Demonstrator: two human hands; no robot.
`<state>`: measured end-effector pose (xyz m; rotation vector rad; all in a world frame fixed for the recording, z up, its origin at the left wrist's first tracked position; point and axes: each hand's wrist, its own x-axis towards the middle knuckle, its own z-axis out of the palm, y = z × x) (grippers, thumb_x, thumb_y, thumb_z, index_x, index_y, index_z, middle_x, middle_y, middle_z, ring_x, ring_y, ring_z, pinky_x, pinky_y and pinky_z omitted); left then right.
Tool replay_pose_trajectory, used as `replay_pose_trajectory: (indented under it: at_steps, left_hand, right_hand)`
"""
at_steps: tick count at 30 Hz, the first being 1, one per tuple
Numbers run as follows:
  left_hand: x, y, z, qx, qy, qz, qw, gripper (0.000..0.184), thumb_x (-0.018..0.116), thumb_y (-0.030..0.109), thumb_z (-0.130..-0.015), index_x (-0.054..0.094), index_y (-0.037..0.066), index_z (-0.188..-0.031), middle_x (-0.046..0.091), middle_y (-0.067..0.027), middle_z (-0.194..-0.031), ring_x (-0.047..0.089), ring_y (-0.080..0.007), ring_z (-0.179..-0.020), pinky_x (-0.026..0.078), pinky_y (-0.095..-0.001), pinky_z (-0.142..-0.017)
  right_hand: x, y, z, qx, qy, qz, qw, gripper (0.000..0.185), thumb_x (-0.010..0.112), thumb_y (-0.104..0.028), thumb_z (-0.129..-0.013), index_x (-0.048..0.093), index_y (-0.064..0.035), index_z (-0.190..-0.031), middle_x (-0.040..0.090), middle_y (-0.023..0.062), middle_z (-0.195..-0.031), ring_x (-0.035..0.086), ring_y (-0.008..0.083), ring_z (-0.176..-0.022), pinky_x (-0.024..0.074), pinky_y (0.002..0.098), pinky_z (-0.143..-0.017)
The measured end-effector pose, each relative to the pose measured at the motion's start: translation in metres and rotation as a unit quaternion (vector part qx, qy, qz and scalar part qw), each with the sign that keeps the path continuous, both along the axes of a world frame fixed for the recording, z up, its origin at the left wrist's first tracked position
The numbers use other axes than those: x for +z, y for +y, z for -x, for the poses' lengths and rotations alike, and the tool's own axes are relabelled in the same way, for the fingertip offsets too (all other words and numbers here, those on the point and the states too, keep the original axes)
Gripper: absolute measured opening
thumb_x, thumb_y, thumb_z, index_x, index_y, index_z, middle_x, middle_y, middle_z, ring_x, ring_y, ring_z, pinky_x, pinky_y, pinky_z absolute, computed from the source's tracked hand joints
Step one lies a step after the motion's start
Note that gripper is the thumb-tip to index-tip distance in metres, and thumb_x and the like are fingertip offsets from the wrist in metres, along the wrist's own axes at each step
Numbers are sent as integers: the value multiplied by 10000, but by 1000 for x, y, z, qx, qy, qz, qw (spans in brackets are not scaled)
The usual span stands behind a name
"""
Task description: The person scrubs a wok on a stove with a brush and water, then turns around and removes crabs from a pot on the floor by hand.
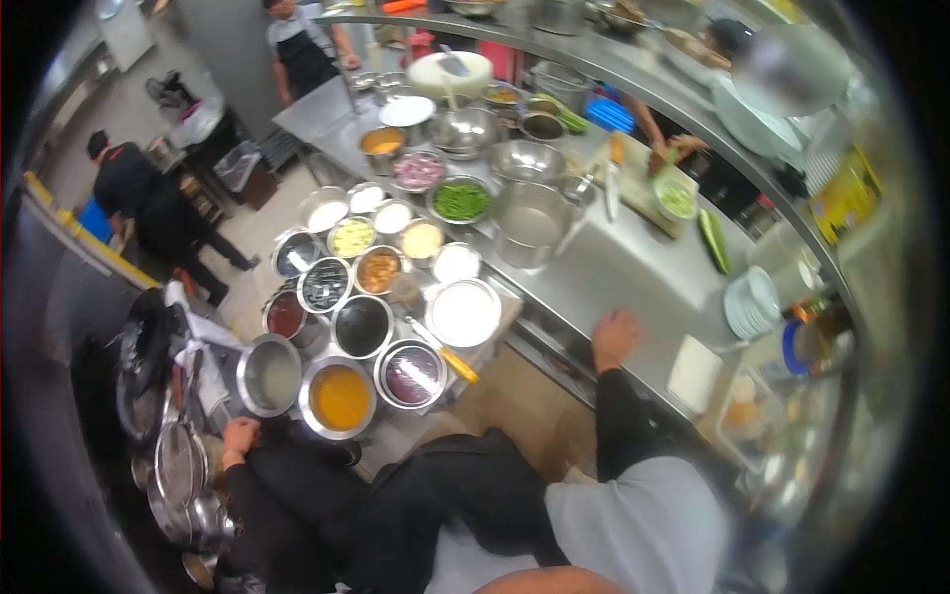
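My right hand rests on the steel counter, its fingers loosely spread and holding nothing I can see. At the left, my left hand has its fingers curled, close below a metal pot of pale liquid; what it may grip is hidden. Beside that pot stand a container of orange liquid and a film-covered container of purple contents. A yellow-handled tool lies across the containers. A white cloth hangs above my left hand.
Several pans are stacked at left. Chopped green vegetables and pink pieces fill bowls ahead. Across the counter, another person's hands work over a cutting board beside a knife. Stacked bowls stand at right. Another person bends at far left.
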<state>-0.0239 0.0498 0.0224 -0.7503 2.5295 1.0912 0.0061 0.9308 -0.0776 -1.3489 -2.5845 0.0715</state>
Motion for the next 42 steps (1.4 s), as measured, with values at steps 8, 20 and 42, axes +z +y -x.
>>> replay_pose_trajectory:
  at_steps: [8, 20, 42]
  left_hand:
    - [-4, -8, 1, 18, -15, -63, 998, 90, 662, 106, -899, 684, 20, -889, 652, -81, -694, 592, -168, -506, 506, -318, -471]
    - [-18, -20, 3, 4, -9, -37, 999, 108, 659, 106, -903, 714, 14, -899, 669, -72, -706, 598, -157, -524, 507, -313, -490]
    - [13, 14, -4, 16, -23, 16, 999, 170, 681, 147, -908, 753, -7, -896, 728, -85, -755, 662, -170, -587, 550, -326, -548]
  right_hand:
    - [-10, -2, 0, -1, 71, -23, 997, 429, 615, -283, -964, 592, -112, -1357, 545, 111, -1501, 446, 293, -1446, 299, 595, -1189]
    - [-2, -6, 0, -2, 61, -12, 998, 428, 606, -292, -970, 589, -125, -1364, 536, 100, -1513, 446, 295, -1444, 314, 585, -1177]
    - [4, -9, -2, 8, 66, 4, 998, 426, 570, -279, -1007, 561, -121, -1403, 508, 77, -1554, 405, 267, -1488, 296, 591, -1200]
